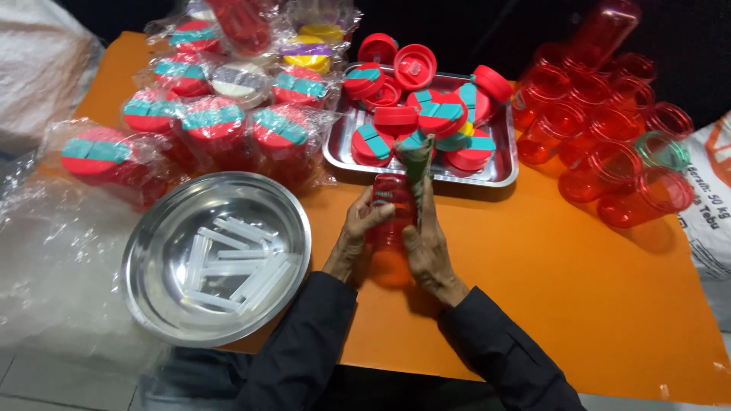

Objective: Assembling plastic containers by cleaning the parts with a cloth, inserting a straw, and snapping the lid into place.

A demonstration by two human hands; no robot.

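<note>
Orange table point(579, 304); steel bowl point(152, 236), lid tray point(499, 176).

Left of the steel tray point(340, 156) sits a cluster of clear plastic bags point(221, 114), each wrapped round a red cup with a red and teal lid. More loose clear wrap point(53, 259) lies further left of it, lower down. Far right of the tray, a white woven sack point(712, 205) shows orange and dark print.
</note>
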